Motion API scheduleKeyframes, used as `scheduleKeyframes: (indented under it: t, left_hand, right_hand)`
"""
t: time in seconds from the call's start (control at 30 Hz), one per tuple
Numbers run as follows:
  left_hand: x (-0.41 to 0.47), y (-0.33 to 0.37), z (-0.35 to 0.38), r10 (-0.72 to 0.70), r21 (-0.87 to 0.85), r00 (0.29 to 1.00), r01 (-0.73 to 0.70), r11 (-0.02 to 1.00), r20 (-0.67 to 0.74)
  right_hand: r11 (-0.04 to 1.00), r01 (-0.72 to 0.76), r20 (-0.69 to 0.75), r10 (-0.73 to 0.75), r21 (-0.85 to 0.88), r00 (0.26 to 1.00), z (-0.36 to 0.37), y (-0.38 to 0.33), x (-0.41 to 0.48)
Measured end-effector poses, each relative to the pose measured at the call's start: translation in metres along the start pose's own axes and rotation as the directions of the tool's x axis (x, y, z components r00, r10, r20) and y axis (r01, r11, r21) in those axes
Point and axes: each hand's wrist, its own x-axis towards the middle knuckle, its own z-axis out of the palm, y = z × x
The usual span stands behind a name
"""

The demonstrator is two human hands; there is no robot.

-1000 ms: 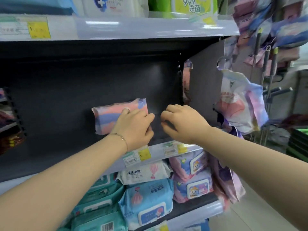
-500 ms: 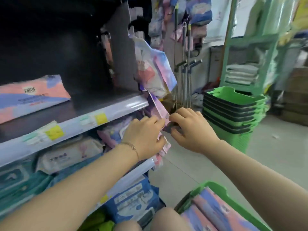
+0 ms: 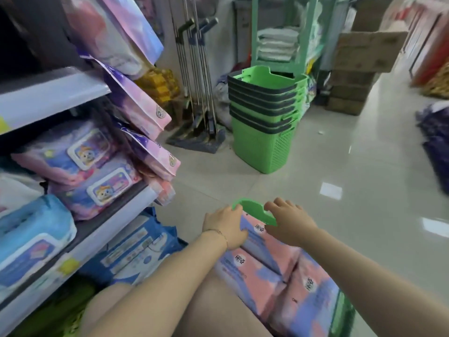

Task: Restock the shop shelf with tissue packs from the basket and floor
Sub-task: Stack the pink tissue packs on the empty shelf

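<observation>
hands (image 3: pixel 224 226) (image 3: pixel 289 223) at tissue packs (image 3: pixel 257 276), basket handle (image 3: pixel 255 211) between

Taken from the basket (image 3: pixel 255 208) low in the view, bare floor (image 3: pixel 340 171) lies open from 12 round to 3 o'clock, with only the stack of green baskets (image 3: pixel 264 117) at 12 and the mops (image 3: pixel 196 69) at 11 standing well off. From 9 to 10 o'clock the shelf (image 3: pixel 80 242) closes that side, and hanging packs (image 3: pixel 151 158) jut past its end into the aisle. Over the tissue packs (image 3: pixel 267 271) the way down is open in the middle; the left hand (image 3: pixel 226 227) and right hand (image 3: pixel 289 222) crowd the far end, and the person's leg (image 3: pixel 218 310) presses in at 7 o'clock.
</observation>
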Motion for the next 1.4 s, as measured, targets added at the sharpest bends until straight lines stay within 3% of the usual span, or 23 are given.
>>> scheduleKeyframes:
  t: [0.13,0.23,0.37,0.47,0.57,0.67,0.87,1.0,1.17,1.4]
  left_hand:
    - [0.016,-0.008,0.031,-0.119,-0.006,0.981,0.121,0.993,0.151]
    - [0.017,-0.016,0.043,-0.177,-0.003,0.967,0.180,0.984,0.183]
    - [0.018,-0.026,0.047,-0.195,-0.056,0.958,0.211,0.976,0.211]
    - [0.024,-0.035,0.041,-0.183,-0.202,0.944,0.243,0.949,0.276]
    - [0.026,-0.045,0.028,-0.124,-0.276,0.955,0.200,0.940,0.268]
    - [0.022,-0.059,0.011,-0.070,-0.224,0.973,0.121,0.967,0.221]
    - [0.001,-0.082,-0.036,-0.065,-0.013,0.998,0.064,0.998,-0.016]
    - [-0.025,-0.097,-0.067,-0.069,0.007,0.971,0.073,0.997,-0.231]
    - [-0.067,-0.136,-0.115,-0.023,-0.050,0.846,-0.005,0.999,-0.533]
    - [-0.140,-0.175,-0.186,0.106,0.199,0.642,0.073,0.977,-0.759]
  right_hand:
    - [0.998,-0.036,0.258,0.048,-0.052,0.965,0.037,0.015,-0.012]
    - [0.994,-0.041,0.281,0.068,-0.100,0.957,0.057,0.013,-0.016]
    - [0.993,-0.057,0.211,0.078,-0.102,0.974,0.065,0.004,-0.007]
    - [0.998,-0.020,0.132,0.027,-0.054,0.991,0.059,0.005,0.000]
    - [0.997,0.060,-0.010,-0.061,-0.039,0.998,0.042,0.005,0.006]
    - [0.972,0.206,-0.150,-0.221,-0.110,0.964,0.016,0.000,0.012]
    - [0.885,0.399,-0.301,-0.458,-0.239,0.836,-0.044,-0.029,0.021]
    - [0.825,0.484,-0.393,-0.564,-0.291,0.726,-0.085,-0.055,0.024]
    - [0.692,0.601,-0.468,-0.718,-0.401,0.515,-0.135,-0.088,0.025]
    - [0.555,0.613,-0.484,-0.822,-0.563,0.299,-0.203,-0.144,0.028]
